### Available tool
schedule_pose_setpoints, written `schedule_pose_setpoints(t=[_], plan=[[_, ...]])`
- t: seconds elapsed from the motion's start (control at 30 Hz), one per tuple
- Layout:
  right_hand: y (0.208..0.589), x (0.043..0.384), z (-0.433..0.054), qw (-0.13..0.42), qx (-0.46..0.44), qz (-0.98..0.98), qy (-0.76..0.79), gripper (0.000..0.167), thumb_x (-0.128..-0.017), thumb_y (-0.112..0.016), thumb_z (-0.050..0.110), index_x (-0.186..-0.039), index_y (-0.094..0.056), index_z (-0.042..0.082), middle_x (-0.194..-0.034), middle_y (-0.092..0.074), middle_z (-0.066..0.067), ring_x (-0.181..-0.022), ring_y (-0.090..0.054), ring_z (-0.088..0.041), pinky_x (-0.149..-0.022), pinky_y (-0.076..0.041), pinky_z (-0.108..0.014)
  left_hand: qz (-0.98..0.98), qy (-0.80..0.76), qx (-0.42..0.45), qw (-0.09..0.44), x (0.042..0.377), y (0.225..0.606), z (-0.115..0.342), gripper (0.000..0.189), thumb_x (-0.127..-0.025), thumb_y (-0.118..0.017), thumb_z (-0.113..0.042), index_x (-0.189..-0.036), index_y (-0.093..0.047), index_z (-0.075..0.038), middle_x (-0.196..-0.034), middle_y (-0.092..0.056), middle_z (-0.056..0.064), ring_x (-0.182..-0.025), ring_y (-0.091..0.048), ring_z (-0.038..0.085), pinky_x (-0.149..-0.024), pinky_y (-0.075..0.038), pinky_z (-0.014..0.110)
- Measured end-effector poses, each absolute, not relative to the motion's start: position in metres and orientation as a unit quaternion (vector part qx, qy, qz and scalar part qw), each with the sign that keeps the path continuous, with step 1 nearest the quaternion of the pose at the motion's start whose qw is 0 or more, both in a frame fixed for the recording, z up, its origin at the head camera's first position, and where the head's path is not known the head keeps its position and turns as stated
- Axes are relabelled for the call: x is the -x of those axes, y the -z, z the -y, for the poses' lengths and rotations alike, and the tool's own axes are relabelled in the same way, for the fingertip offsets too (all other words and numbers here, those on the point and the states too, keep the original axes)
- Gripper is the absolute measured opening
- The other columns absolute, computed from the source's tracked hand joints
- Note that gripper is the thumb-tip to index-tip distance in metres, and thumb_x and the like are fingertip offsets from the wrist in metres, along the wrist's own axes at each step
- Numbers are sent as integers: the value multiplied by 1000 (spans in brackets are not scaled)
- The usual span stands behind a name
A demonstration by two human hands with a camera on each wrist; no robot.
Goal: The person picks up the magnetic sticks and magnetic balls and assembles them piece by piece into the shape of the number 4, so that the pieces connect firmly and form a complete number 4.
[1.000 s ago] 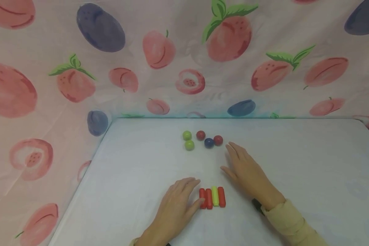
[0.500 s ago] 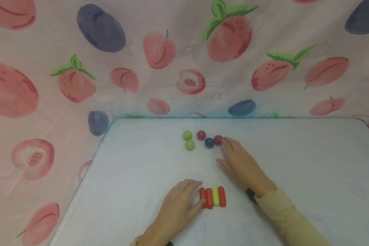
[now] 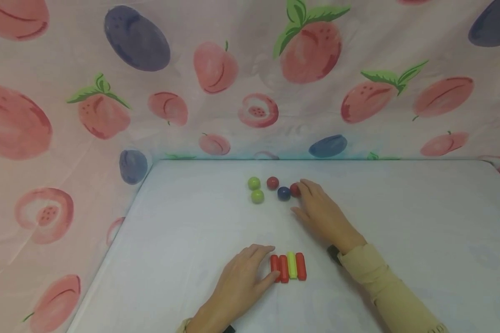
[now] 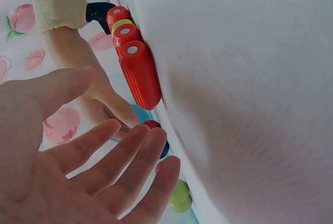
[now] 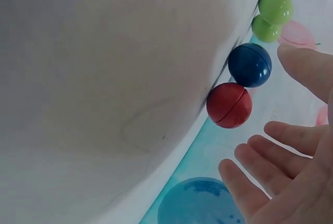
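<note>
Four-finger side first, my right hand (image 3: 322, 213) hovers at the right red ball (image 3: 295, 189), fingers loosely extended; in the right wrist view they stand apart from this red ball (image 5: 229, 105). A blue ball (image 3: 284, 194) sits against its left side. My left hand (image 3: 238, 283) is held with relaxed, spread fingers beside a row of short ribbed sticks. The row has a leftmost red stick (image 3: 275, 263), another red stick (image 3: 284, 269), a yellow stick (image 3: 292, 265) and a right red stick (image 3: 301, 266). The left thumb overlaps the leftmost stick from above; the left wrist view shows nothing gripped.
Left of the blue ball are another red ball (image 3: 272, 183) and two green balls, one behind (image 3: 254, 183) and one in front (image 3: 257, 196). A white-covered table (image 3: 183, 222) meets a fruit-patterned cloth (image 3: 258, 60) at the back and left.
My right hand has moved left and slightly away from me, up to the right red ball, partly covering it. The left hand stays nearly still; balls and sticks have not moved.
</note>
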State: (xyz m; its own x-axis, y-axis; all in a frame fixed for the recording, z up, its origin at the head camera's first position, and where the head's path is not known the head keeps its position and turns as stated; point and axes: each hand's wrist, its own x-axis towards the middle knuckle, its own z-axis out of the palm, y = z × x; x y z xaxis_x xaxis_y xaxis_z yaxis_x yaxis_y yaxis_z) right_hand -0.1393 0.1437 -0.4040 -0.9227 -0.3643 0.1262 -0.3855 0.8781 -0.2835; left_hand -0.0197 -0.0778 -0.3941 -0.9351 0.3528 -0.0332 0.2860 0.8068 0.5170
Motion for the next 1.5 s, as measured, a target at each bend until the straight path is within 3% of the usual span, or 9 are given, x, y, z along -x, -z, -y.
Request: schedule_pose_setpoints(t=[1.03, 1.5], plan=[[403, 157, -140, 30, -207, 960, -187, 50, -92, -71, 13, -136, -52, 0, -138, -54, -17, -131, -49, -33, -109, -42, -47, -947, -257, -173, 81, 22, 397, 76, 49, -86, -77, -39, -129, -63, -19, -121, -66, -4, -108, -62, 13, -92, -55, 35], [403, 165, -142, 48, -215, 949, -225, 36, -90, -71, 3, -123, -61, -3, -119, -64, -16, -115, -59, -31, -102, -48, -46, -946, -249, -180, 103, 26, 394, 75, 45, -83, -80, -37, -121, -67, -18, -112, -68, -6, -97, -59, 9, -86, -55, 28]])
